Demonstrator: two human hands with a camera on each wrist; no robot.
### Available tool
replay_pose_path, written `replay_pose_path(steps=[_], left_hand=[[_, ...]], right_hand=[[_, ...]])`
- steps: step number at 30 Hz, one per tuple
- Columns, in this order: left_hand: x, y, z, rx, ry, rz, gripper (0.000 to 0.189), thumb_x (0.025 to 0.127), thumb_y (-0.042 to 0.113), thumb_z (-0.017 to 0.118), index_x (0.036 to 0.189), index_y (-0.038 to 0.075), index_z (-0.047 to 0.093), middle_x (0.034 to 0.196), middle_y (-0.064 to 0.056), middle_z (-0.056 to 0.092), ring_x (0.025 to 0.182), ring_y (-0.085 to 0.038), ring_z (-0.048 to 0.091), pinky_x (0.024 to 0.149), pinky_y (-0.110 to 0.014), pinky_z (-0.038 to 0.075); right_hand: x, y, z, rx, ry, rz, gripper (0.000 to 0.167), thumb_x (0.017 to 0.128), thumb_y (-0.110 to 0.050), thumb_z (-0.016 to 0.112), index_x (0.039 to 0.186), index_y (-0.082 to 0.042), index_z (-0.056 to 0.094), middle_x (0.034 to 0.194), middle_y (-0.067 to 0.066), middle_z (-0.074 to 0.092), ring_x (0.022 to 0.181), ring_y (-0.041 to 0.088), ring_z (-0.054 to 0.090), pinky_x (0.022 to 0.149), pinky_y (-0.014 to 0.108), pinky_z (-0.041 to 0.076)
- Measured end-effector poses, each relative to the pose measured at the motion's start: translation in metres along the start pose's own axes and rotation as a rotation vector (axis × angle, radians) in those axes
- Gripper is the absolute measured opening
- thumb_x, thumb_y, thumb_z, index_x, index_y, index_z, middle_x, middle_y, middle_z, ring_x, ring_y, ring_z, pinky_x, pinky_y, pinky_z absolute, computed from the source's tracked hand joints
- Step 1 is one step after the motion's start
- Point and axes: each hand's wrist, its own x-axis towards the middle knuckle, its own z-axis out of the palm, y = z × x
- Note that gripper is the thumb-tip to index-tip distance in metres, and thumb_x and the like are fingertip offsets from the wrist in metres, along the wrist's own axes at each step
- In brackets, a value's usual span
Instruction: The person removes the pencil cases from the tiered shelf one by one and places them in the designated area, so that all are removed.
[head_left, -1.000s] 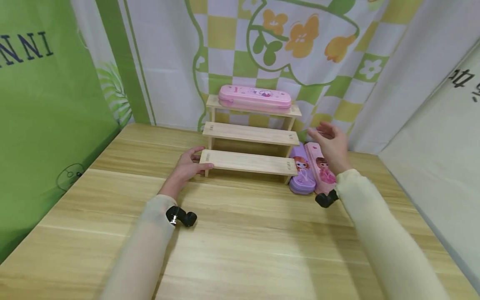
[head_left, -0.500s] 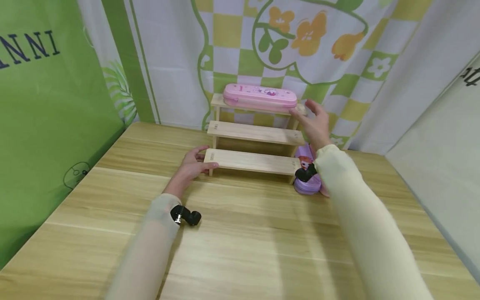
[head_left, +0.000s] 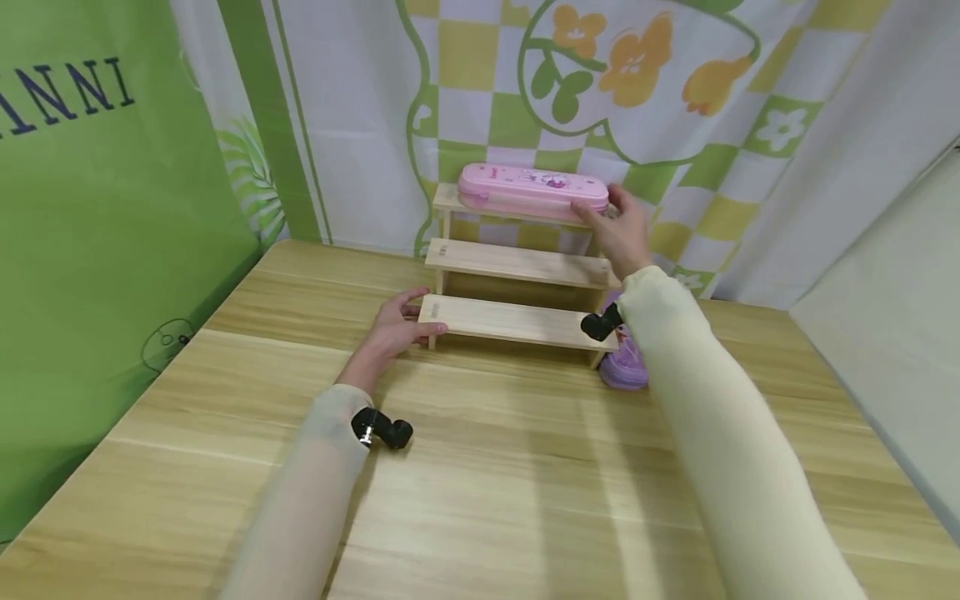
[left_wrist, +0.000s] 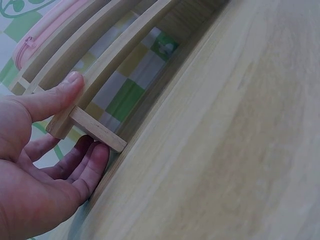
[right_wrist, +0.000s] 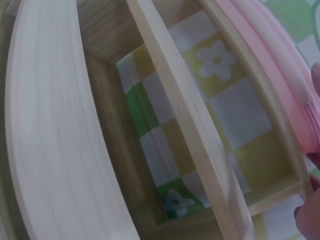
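A three-step wooden rack (head_left: 517, 318) stands on the table against the curtain. My left hand (head_left: 393, 327) grips the left end of its lowest step. In the left wrist view, the thumb (left_wrist: 67, 90) lies on the step's front edge while the other fingers curl behind the leg. On the top step lies a pink zipped pencil case (head_left: 525, 190) with a cartoon print. My right hand (head_left: 622, 233) holds the right end of this case, thumb at the front and fingers behind. The right wrist view shows only parts of the fingers (right_wrist: 307, 217) at its edge.
A purple pencil case (head_left: 625, 367) lies on the wooden table (head_left: 465, 483) against the rack's right side, partly hidden by the right sleeve (head_left: 682, 358). A checked curtain (head_left: 465, 108) hangs behind, and a thin dark cable (head_left: 161, 337) is at the left edge.
My right hand has moved left and up from above the cases beside the rack to the end of the pink case on top. My left hand keeps its grip on the rack.
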Motion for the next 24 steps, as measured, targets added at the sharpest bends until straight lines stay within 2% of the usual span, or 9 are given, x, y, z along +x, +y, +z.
replay_pose_path(steps=[4,7,11,19,24], left_hand=[[0.0011,-0.0009,0.0005,-0.011,0.001,0.002,0.082,0.084,0.001,0.08,0.155,0.012,0.038,0.136,-0.025,0.052,0.091,-0.019,0.064,0.076,-0.024,0.058],[0.0014,-0.0019,0.0002,-0.016,0.006,-0.002,0.082,0.084,0.001,0.08,0.154,0.012,0.039,0.135,-0.024,0.052,0.092,-0.019,0.063,0.074,-0.023,0.058],[0.0008,-0.002,0.0005,-0.011,0.012,-0.003,0.082,0.084,0.002,0.08,0.154,0.013,0.04,0.135,-0.023,0.053,0.093,-0.021,0.063,0.074,-0.023,0.058],[0.001,-0.0021,0.0023,-0.011,0.01,-0.002,0.081,0.085,0.002,0.079,0.154,0.013,0.04,0.135,-0.024,0.052,0.093,-0.019,0.063,0.076,-0.023,0.057],[0.0001,-0.0013,0.0007,-0.01,0.017,-0.002,0.08,0.085,0.002,0.079,0.154,0.014,0.04,0.134,-0.024,0.052,0.091,-0.018,0.062,0.077,-0.024,0.056]], right_hand=[[0.0036,-0.0034,0.0046,0.023,0.012,0.029,0.078,0.092,-0.03,0.074,0.156,-0.007,0.035,0.157,0.012,0.043,0.141,0.019,0.045,0.118,0.025,0.037],[0.0057,-0.0039,0.0066,0.036,0.007,0.063,0.083,0.093,-0.031,0.074,0.159,-0.008,0.029,0.161,0.01,0.039,0.144,0.019,0.041,0.12,0.024,0.035],[0.0083,-0.0036,0.0071,0.049,0.015,0.077,0.084,0.092,-0.03,0.075,0.159,-0.009,0.028,0.16,0.01,0.039,0.144,0.018,0.042,0.119,0.022,0.034],[0.0073,-0.0011,0.0073,0.071,0.042,0.031,0.078,0.092,-0.023,0.076,0.156,-0.007,0.035,0.154,0.012,0.047,0.136,0.018,0.047,0.116,0.022,0.039],[0.0037,-0.0024,0.0092,0.112,0.08,0.018,0.077,0.09,-0.02,0.078,0.154,-0.007,0.038,0.149,0.014,0.05,0.126,0.017,0.052,0.109,0.022,0.046]])
